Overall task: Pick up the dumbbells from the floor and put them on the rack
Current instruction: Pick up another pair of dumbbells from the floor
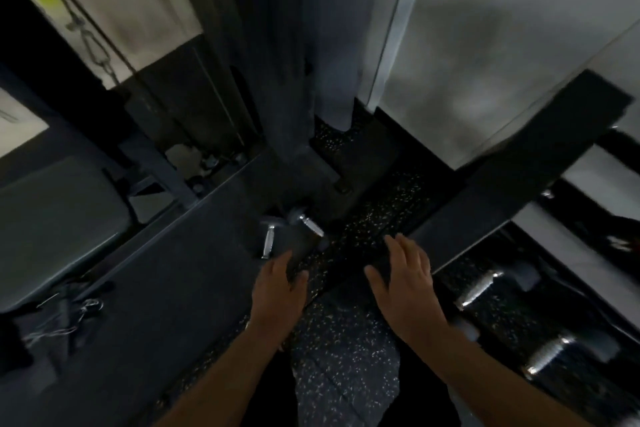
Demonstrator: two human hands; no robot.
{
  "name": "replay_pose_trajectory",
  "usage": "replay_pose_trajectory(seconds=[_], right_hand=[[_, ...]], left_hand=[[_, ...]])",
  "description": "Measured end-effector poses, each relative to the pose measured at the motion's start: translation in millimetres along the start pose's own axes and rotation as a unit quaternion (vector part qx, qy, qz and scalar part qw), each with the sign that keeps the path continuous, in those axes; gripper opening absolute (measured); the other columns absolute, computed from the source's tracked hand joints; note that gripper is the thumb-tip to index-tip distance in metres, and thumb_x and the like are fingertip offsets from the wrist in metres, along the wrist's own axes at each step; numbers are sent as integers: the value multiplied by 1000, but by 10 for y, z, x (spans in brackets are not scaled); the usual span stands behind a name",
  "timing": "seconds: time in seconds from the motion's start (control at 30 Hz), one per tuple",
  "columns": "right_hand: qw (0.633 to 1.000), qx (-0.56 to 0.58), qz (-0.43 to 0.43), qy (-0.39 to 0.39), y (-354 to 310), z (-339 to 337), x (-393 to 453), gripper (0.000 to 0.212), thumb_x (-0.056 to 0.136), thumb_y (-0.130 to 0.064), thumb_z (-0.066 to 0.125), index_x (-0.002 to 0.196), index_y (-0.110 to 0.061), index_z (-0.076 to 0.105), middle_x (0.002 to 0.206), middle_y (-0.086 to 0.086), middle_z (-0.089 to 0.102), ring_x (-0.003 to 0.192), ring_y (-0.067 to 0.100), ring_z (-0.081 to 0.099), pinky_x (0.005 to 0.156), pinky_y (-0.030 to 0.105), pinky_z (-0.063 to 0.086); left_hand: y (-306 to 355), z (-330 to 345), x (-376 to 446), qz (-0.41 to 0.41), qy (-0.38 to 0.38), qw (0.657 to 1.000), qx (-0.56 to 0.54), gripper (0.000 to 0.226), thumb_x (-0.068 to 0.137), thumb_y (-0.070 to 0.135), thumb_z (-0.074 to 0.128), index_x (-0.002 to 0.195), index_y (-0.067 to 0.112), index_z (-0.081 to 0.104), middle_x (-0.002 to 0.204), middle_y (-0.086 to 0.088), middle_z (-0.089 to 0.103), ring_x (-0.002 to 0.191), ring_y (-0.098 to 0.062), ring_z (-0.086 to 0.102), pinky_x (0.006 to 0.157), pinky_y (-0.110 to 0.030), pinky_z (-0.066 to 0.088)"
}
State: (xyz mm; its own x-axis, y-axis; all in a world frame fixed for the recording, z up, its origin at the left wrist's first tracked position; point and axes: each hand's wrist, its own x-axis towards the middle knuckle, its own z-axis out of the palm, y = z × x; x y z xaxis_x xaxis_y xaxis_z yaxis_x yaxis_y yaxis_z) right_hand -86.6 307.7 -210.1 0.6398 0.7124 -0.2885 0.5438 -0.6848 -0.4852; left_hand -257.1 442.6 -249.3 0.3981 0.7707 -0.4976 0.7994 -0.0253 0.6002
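Note:
Two dark dumbbells with chrome handles lie close together on the speckled rubber floor: one (pixel 268 241) to the left, the other (pixel 311 226) just right of it. My left hand (pixel 278 282) hovers right below them, fingers apart, holding nothing. My right hand (pixel 405 279) is spread open over the floor beside the black rack's end (pixel 485 191). Two more dumbbells (pixel 479 289) (pixel 547 355) rest on the rack's lower shelf at the right.
A dark machine column (pixel 273 80) rises just behind the floor dumbbells. A padded bench (pixel 59 218) and a dark mat with tangled cords (pixel 65 319) lie to the left. A pale wall or mirror (pixel 502 28) stands behind the rack.

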Motion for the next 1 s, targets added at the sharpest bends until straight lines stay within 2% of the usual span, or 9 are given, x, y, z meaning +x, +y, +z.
replay_pose_trajectory(seconds=[0.13, 0.27, 0.43, 0.6, 0.77, 1.0], right_hand=[[999, -18, -2, -46, -476, 659, 10, 67, 96, -49, 47, 149, -11, 30, 155, 13, 29, 142, 30, 19, 111, 50, 35], [996, -27, 11, -81, -690, 1095, 177, 68, 97, -49, 46, 151, -13, 27, 157, 12, 26, 144, 28, 15, 114, 48, 30], [992, -52, 4, -114, -590, 1648, 671, 67, 98, -49, 43, 152, -16, 23, 158, 9, 26, 145, 26, 14, 115, 45, 28], [990, -39, -2, -138, -293, 2206, 1173, 64, 98, -43, 48, 149, -12, 29, 154, 10, 33, 142, 25, 22, 113, 43, 33], [980, -68, -44, -184, 196, 3150, 1758, 66, 98, -47, 44, 151, -13, 26, 155, 9, 31, 143, 25, 21, 115, 39, 30], [976, -75, -7, -204, 1037, 4749, 2778, 70, 94, -45, 54, 148, -6, 31, 150, 14, 38, 139, 30, 30, 113, 40, 31]], left_hand=[[-607, -279, 222, -9, -18, 1000, 19, 44, 92, 30, 59, 135, 20, 53, 140, -8, 52, 130, -25, 44, 106, -43, 38], [-914, -355, 438, -47, -19, 999, 17, 49, 92, 27, 61, 138, 13, 50, 137, -15, 52, 124, -32, 50, 102, -43, 42], [-1241, -151, 1011, -67, -30, 997, 9, 53, 92, 25, 61, 142, 13, 45, 139, -17, 49, 125, -34, 49, 103, -44, 41], [-1641, 176, 1612, -93, -29, 995, 28, 54, 93, 29, 58, 143, 15, 42, 142, -17, 47, 129, -34, 45, 106, -47, 38], [-2354, 889, 2479, -88, -37, 994, 60, 54, 93, 33, 55, 142, 14, 43, 137, -16, 50, 124, -33, 49, 103, -49, 41], [-3511, 2127, 3833, -74, -50, 993, 81, 59, 92, 42, 56, 142, 13, 42, 132, -21, 50, 121, -38, 50, 101, -50, 43]])
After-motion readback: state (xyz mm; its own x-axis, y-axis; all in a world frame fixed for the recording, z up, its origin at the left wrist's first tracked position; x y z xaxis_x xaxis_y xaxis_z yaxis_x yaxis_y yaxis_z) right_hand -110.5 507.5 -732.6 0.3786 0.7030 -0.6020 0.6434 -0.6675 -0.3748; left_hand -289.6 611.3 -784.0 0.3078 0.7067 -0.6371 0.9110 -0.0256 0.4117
